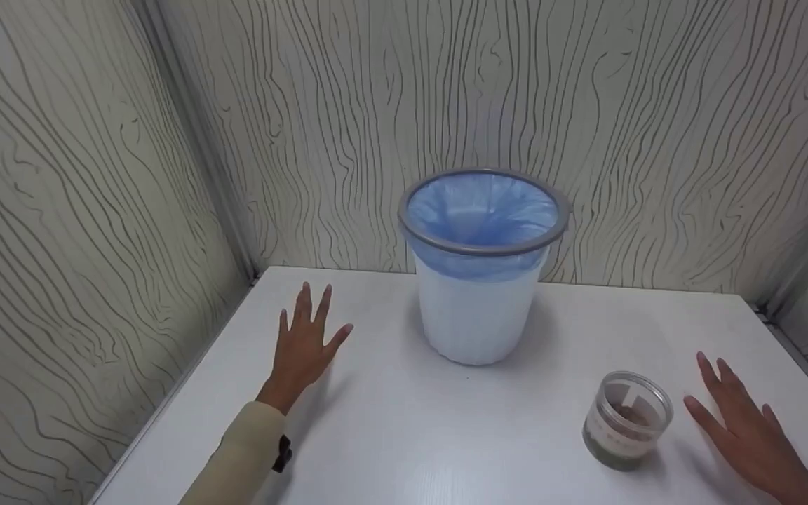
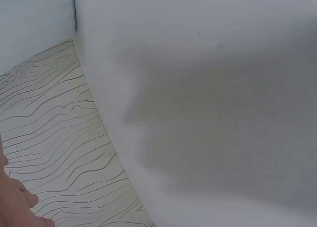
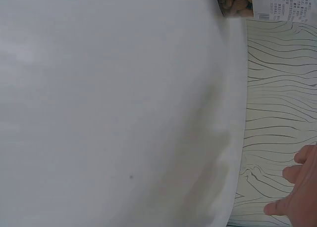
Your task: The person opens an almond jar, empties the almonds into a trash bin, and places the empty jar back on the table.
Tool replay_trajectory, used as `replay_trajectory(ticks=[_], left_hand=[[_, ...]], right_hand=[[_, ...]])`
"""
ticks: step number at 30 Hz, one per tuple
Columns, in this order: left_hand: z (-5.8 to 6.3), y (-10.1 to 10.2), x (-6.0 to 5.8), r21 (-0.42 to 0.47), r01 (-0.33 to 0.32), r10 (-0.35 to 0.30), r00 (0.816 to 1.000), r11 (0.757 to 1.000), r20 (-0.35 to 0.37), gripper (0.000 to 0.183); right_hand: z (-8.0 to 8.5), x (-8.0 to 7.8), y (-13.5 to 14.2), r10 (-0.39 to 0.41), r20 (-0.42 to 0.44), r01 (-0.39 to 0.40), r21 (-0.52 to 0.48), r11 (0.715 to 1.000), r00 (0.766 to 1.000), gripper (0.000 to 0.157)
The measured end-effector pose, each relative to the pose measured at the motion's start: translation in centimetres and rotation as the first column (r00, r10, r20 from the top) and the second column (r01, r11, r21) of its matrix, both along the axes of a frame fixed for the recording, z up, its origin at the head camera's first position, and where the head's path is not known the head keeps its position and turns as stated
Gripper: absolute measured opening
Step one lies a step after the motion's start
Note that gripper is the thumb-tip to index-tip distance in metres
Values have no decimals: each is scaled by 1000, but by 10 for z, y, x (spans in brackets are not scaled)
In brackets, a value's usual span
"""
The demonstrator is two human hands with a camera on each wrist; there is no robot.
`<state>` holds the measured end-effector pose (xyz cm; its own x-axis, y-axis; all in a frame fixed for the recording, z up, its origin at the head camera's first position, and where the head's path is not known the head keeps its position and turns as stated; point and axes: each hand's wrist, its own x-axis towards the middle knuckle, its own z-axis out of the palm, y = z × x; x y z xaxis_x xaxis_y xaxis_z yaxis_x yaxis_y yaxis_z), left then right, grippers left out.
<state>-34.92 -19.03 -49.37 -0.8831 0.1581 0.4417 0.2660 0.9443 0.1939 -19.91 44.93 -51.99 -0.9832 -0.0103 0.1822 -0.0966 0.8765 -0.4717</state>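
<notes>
My left hand [image 1: 302, 354] is held over the left side of the white table, fingers spread and nothing in them. On the right, my right hand [image 1: 744, 431] hovers beside a clear round jar [image 1: 618, 442], its thumb pointing toward the jar without touching it. The jar stands upright, with a pale label, a green band at the bottom and brown contents low inside. In the right wrist view, brown nut-like pieces show through the jar [image 3: 285, 4] next to printed label text. Only parts of the fingers appear in either wrist view.
A white trash bin [image 1: 474, 315] with a grey rim stands toward the back of the table [image 1: 390, 435], between my hands. A blue bag [image 1: 481, 266] lines it and folds over its edge. Wood-grain patterned walls [image 1: 348, 105] enclose the table at the back and sides.
</notes>
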Motion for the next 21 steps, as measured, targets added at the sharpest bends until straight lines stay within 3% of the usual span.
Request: replay_trajectory(ticks=[5,14,21], left_hand=[[0,3,2,12,17,-17,1000,1000,-20,86],[3,11,6,44,37,-37,999,998,-5,82],[1,17,7,86,78,-76,997,993,-20,80]], right_hand=[[0,4,-4,22,35,-20,-60,998,999,73],[-4,6,-11,94,26,-89,-158,983,995,70],[-4,6,-18,170,-6,-166,-252,953,985,70]])
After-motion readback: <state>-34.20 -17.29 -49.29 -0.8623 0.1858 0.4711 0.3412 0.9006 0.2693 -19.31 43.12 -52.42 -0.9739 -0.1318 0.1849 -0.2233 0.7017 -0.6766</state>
